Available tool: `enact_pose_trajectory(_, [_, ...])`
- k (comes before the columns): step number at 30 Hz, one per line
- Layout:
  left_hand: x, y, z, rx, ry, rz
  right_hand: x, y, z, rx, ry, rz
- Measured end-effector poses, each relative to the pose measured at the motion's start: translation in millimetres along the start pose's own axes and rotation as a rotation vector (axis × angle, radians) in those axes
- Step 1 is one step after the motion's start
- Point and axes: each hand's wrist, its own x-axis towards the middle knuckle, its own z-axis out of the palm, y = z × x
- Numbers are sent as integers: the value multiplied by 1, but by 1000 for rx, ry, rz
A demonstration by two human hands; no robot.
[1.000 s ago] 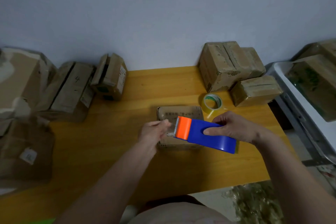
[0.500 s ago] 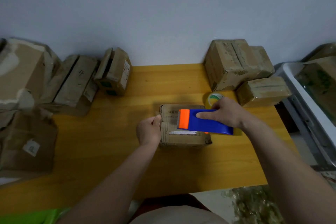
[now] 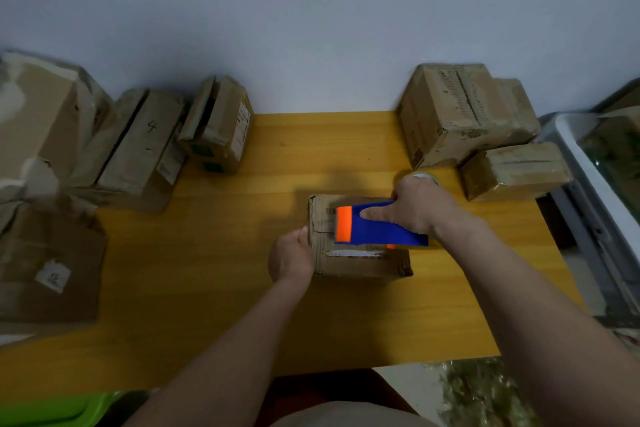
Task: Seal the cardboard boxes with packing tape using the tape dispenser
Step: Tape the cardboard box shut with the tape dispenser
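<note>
A small cardboard box sits in the middle of the yellow wooden table. On its top lies the blue tape dispenser with an orange front end pointing left. My right hand grips the dispenser from above, forefinger stretched along its blue body. My left hand is curled against the box's left side, thumb at the top edge. A roll of tape peeks out behind my right hand.
Several cardboard boxes crowd the table's left side, one marked "4". Three more boxes stand at the back right. A grey-framed cart is to the right. A green object shows at the bottom left.
My right hand brought the dispenser down and back onto the box top. My left hand let go of the tape end and moved to the box's left side.
</note>
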Motion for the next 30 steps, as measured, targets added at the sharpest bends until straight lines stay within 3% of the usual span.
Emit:
enact_pose_trajectory(5, [7, -12, -3, 214, -285, -102, 1, 1, 1, 1, -6, 6])
enact_pose_trajectory(7, [1, -20, -3, 250, -211, -28, 2, 0, 2, -5, -4, 4])
enact_pose_trajectory(10, [-19, -25, -8, 141, -33, 449, 2, -1, 2, -12, -4, 1])
enact_pose_trajectory(12, [-22, -27, -11, 273, -132, 779, 2, -1, 2, -24, 16, 1])
enact_pose_trajectory(14, [-15, -26, -13, 537, -221, 894, 2, 0, 3, -26, 33, 2])
enact_pose_trajectory(18, [-8, -18, -11, 954, -183, 868, 2, 1, 0, 0, -5, 10])
enact_pose_trajectory(30, [-12, -15, -11, 853, -195, 788, -5, 43, -11, 60, -112, 150])
